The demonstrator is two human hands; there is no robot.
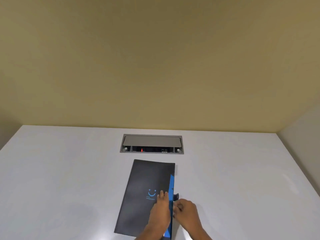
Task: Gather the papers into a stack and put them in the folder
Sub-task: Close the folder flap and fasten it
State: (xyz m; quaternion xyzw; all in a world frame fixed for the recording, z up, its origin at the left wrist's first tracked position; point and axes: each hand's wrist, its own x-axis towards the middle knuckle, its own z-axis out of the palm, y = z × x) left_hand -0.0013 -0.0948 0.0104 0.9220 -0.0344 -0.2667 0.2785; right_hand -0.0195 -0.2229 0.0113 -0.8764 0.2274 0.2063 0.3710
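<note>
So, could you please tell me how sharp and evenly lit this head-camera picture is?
Head view: soft even light, no hard glare on the table; wide-angle bending at the edges; both hands, left hand and right hand, slightly blurred; the folder print is unreadable.

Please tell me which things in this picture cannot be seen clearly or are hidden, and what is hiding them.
- Papers: none visible in the head view; whether they lie inside the closed black folder cannot be told.
- Small print under the folder's blue smile logo: too small to read.
- Folder's near corner: cut off by the bottom edge and covered by the left hand.
- What the right hand fingers pinch at the blue edge: too blurred.
- Sockets inside the table's cable box: dark, tiny.
</note>
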